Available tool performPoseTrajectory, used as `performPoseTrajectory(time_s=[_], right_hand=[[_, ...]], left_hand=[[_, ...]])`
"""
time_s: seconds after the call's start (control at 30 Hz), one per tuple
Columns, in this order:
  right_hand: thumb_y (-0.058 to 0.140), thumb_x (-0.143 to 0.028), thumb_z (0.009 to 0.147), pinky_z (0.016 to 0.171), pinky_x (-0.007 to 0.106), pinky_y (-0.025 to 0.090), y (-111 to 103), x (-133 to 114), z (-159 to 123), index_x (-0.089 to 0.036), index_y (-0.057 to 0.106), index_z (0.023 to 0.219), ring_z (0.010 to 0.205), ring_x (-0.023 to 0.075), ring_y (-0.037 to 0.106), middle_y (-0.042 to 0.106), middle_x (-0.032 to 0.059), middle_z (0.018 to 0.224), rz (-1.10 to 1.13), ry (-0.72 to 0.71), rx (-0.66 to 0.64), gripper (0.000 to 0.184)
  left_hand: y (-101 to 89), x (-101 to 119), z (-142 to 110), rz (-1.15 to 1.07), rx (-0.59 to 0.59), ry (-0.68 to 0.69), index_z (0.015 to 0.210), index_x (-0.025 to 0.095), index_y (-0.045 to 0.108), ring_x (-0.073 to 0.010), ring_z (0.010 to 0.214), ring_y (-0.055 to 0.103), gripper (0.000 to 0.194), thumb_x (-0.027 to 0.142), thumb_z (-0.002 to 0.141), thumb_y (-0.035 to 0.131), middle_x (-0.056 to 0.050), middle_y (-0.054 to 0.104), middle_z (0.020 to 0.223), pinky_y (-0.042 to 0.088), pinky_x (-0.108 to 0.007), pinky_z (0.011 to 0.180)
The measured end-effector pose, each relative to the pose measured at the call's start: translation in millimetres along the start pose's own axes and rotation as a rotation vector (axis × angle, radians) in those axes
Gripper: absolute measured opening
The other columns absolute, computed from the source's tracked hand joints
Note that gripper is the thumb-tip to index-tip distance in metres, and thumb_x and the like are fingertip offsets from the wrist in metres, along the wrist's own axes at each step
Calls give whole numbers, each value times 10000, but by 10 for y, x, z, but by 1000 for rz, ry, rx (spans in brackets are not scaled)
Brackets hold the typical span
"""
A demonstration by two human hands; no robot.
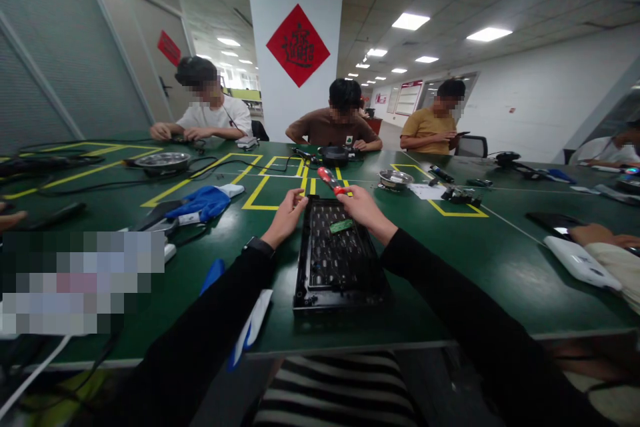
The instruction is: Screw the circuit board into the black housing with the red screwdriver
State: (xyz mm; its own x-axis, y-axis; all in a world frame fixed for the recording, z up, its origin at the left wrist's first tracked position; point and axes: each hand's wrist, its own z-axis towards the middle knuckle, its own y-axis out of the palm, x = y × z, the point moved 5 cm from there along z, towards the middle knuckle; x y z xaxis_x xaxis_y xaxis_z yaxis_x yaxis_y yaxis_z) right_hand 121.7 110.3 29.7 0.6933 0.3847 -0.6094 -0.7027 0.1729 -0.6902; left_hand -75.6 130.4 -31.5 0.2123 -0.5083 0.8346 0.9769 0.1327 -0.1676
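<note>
In front of me on the green table lies a black rectangular plastic casing [333,267] with rows of small shapes inside. A small green piece, like a circuit board [341,226], sits within its upper half. My left hand [286,217] is closed on the casing's far left corner, thumb at the rim. A red screwdriver [327,178] is gripped in my right hand [364,210], above the casing's far right edge. Its handle points up and away to the left; its tip is hidden by the hand.
Blue-and-white gloves [205,203] lie left, near cables. Metal bowls [163,161] [395,178] stand farther off. Small black parts [460,196] lie right, beside a paper [426,191]. A white device [581,261] is near a neighbour's arm. Several people sit around the table.
</note>
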Motion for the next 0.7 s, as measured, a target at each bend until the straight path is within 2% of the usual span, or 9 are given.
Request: performPoseTrajectory(time_s=[0.07, 0.1, 0.17, 0.27, 0.37, 0.5, 0.6, 0.7], right_hand=[[403, -282, 848, 611, 232, 376, -141, 313, -85, -143, 523, 1090, 685, 149, 555, 616, 53, 787, -88, 60, 57, 303], [382, -274, 859, 636, 237, 383, -176, 484, -142, -171, 495, 1135, 726, 156, 568, 627, 55, 832, -226, 129, 50, 315], [393, -247, 855, 660, 260, 388, -190, 752, -256, -160, 493, 1137, 782, 189, 584, 637, 91, 866, -296, 198, 38, 312], [396, -250, 859, 684, 291, 393, -125, 964, -374, -159, 498, 1121, 831, 222, 594, 638, 125, 912, -351, 255, 21, 296], [397, -253, 864, 724, 315, 393, -56, 989, -421, -147, 483, 1134, 868, 238, 594, 628, 147, 945, -382, 286, 13, 303], [413, -236, 854, 753, 328, 394, -51, 917, -470, -136, 473, 1142, 889, 245, 587, 618, 154, 956, -367, 287, 9, 311], [431, -209, 833, 784, 318, 396, -150, 810, -490, -129, 499, 1115, 937, 239, 569, 592, 158, 1024, -314, 267, 15, 301], [411, -226, 841, 807, 322, 404, -348, 558, -529, -107, 496, 1129, 978, 236, 549, 554, 175, 1104, -232, 253, 31, 322]], left_hand=[[-33, -127, 1, 122, 23, -39, 1121, 163, 493, -186, 979, 530, 404, 419, 809, 506, -80, 570, 1056, 379, -333, 901], [-52, -197, -1, 150, 34, -81, 1088, 161, 510, -199, 1005, 521, 375, 417, 815, 493, -87, 569, 1064, 364, -340, 917], [-99, -308, -12, 170, 71, -165, 970, 173, 549, -224, 1020, 519, 289, 411, 831, 459, -90, 590, 1006, 347, -352, 928], [-166, -364, -44, 158, 163, -244, 798, 209, 545, -256, 1044, 513, 208, 387, 838, 445, -89, 607, 895, 351, -351, 909], [-170, -336, -77, 149, 209, -292, 729, 226, 514, -269, 1093, 488, 154, 346, 819, 482, -92, 608, 881, 365, -342, 884], [-113, -299, -90, 196, 188, -301, 710, 216, 509, -287, 1139, 449, 152, 341, 793, 532, -103, 608, 913, 323, -367, 927], [-91, -318, -87, 209, 164, -298, 712, 212, 527, -292, 1156, 431, 164, 356, 786, 549, -110, 607, 962, 294, -373, 950], [-111, -360, -71, 179, 159, -305, 728, 214, 546, -285, 1143, 441, 174, 376, 790, 543, -100, 608, 973, 295, -372, 943]])
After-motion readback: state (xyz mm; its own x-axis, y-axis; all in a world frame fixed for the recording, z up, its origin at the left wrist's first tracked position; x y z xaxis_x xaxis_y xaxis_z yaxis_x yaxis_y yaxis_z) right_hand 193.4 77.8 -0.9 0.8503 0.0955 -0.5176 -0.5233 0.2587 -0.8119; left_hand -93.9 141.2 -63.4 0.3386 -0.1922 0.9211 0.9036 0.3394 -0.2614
